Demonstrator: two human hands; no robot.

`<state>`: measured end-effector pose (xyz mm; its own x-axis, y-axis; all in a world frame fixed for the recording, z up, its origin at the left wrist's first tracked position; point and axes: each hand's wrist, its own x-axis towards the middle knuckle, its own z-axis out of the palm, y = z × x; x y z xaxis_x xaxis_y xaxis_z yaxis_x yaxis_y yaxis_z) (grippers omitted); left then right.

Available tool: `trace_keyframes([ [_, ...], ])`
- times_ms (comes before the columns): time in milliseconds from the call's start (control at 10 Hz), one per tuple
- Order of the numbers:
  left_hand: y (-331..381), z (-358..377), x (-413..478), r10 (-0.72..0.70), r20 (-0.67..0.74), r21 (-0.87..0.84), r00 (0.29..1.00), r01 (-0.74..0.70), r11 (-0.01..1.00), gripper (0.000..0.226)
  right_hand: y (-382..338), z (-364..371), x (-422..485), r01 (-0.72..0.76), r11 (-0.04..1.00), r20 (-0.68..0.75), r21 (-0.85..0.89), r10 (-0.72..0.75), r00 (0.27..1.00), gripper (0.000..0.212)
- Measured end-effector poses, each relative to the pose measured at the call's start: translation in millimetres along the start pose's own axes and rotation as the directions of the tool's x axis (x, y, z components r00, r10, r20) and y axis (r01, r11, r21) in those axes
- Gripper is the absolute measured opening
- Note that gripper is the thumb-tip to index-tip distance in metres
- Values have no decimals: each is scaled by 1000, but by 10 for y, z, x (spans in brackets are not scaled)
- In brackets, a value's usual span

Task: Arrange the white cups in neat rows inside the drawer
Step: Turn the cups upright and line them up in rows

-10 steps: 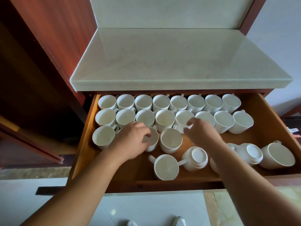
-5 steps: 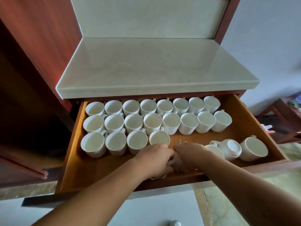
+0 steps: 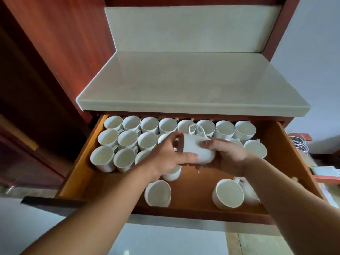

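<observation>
**Arranging cups in a drawer.** A held cup [image 3: 196,149] is shown lifted above the drawer [image 3: 77,173]. It is turned on its side, with its mouth toward the left grip [image 3: 165,157] and its handle uppermost. The left grip is wrapped round the rim end, with the thumb laid along the near wall. The right grip [image 3: 227,157] is curled round the base end, so neither grip is free. This two-ended hold is judged to serve reorientation, the cup needing to be turned upright before it is set down. A second handle loop is seen just beside the first; whether it belongs to another cup cannot be told.

Beyond the grips, a back row [image 3: 150,125] of eight upright cups is ranged against the rear wall, rims close together. Between that row and the grips lies a second row [image 3: 127,139], partly hidden. To the left of the left grip, a third row [image 3: 102,158] is begun, and the open stretch beneath and to the right of the grips is judged the likely destination.

Nearer than the grips, unsorted cups lie tipped over. One loose cup [image 3: 158,193] is by the left forearm. A second loose cup [image 3: 228,196] is beside the right forearm, with a blurred one touching it. A pale tabletop [image 3: 193,80] overhangs the drawer.
</observation>
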<state>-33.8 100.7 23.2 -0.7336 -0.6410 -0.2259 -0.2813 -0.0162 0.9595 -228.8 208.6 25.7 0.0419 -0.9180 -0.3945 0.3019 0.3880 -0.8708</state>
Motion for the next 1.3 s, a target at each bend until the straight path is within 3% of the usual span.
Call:
trace_keyframes([
  [100, 116, 119, 72, -13, -128, 247, 992, 45, 968, 80, -43, -101, -5, -1, 956, -106, -293, -31, 994, 52],
  [200, 191, 264, 165, 29, -205, 647, 978, 113, 754, 70, -153, -112, -28, -27, 750, -344, -661, -270, 900, 47],
  [300, 215, 467, 245, 146, -122, 875, 982, 36, 483, 36, -221, -46, -86, -48, 497, -236, -866, -324, 916, 62],
  [400, 185, 579, 262, 215, -163, 897, 963, 54, 438, 60, -284, -20, -122, -80, 323, -156, -943, -217, 964, 70],
  [500, 191, 677, 252, 314, -120, 923, 942, -11, 384, 79, -345, -7, -126, -81, 458, -169, -885, -154, 974, 64],
  [600, 152, 683, 277, 398, -120, 938, 909, -27, 345, 90, -332, -24, -114, -87, 683, -207, -725, -95, 974, 57],
  [700, 79, 612, 259, 425, -92, 939, 900, -63, 338, 97, -255, -92, -49, -89, 872, -144, -480, 22, 989, 41],
  [800, 105, 455, 204, 333, -26, 900, 943, -123, 417, 107, -151, -80, 61, -83, 933, -105, -351, 49, 993, 53],
  [900, 158, 250, 122, 232, 43, 824, 972, -166, 541, 100, -65, 80, 179, -125, 903, -198, -411, 46, 979, 73],
  [1000, 55, -42, -50, 141, 94, 815, 986, -158, 558, 67, -93, 153, 254, -206, 745, -286, -635, 21, 958, 70],
  [1100, -84, -301, -307, -74, 161, 896, 984, -114, 429, 54, -159, 75, 310, -241, 618, -294, -749, 17, 956, 56],
  [1200, -229, -294, -445, -349, 75, 965, 934, 20, 261, 67, -177, 5, 296, -314, 520, -353, -794, 26, 935, 44],
  [1300, -262, -146, -424, -458, 41, 973, 888, 68, 219, 88, -72, -132, 355, -334, 358, -349, -872, 24, 937, 95],
])
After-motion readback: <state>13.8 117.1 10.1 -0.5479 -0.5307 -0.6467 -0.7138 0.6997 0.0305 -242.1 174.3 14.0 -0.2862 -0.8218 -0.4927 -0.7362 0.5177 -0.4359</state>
